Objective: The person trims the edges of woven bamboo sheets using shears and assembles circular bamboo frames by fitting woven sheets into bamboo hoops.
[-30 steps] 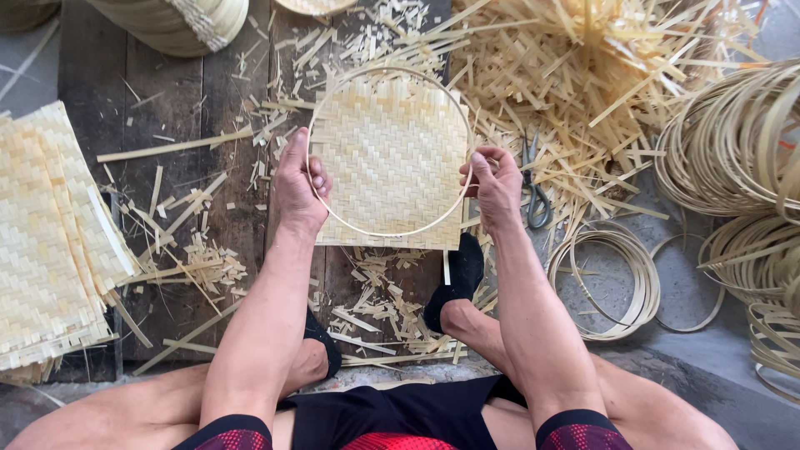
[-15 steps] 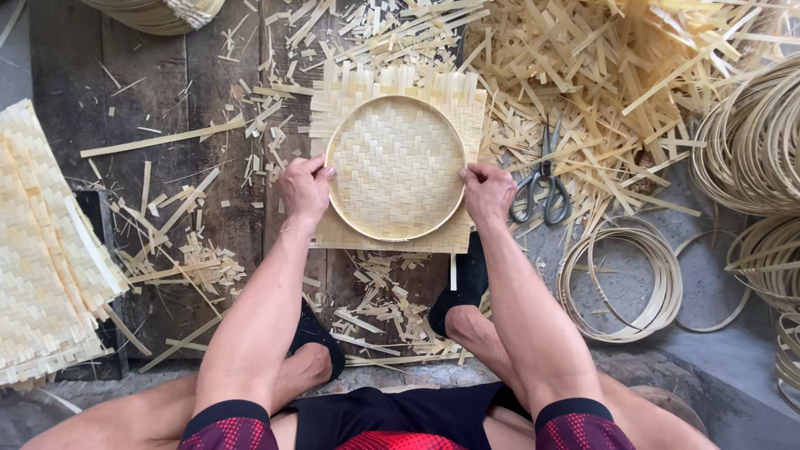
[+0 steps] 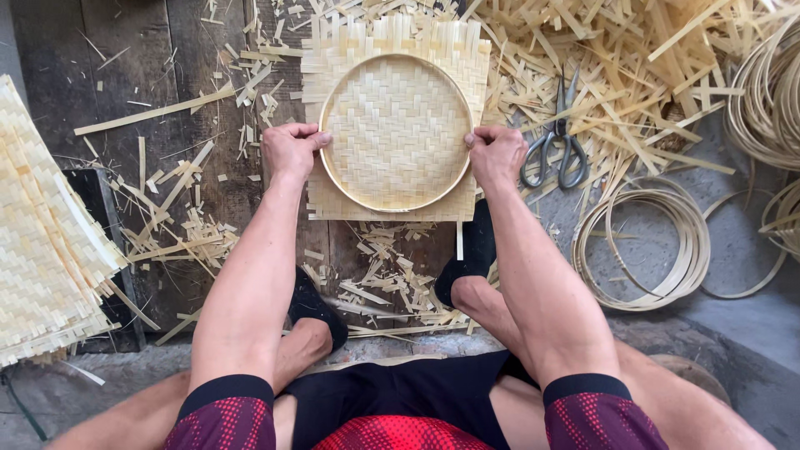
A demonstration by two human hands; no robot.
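A round hoop (image 3: 397, 133) is lying flat on a square woven bamboo mat (image 3: 392, 37), on the wooden floor (image 3: 100, 75). The left hand (image 3: 287, 150) and right hand (image 3: 496, 154) are pinching its rim on opposite sides. Scissors (image 3: 557, 150) are sitting just right of the right grip, with coiled bamboo rings (image 3: 642, 250) beyond them.

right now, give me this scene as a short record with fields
left hand: left hand grips the left rim of the round hoop
right hand: right hand grips the hoop's right rim
under hoop: square woven mat, pressed inside the ring
surface: dark wooden boards
right of mat: scissors on a pile of split strips
far right: coiled hoops
far left: stack of woven mats
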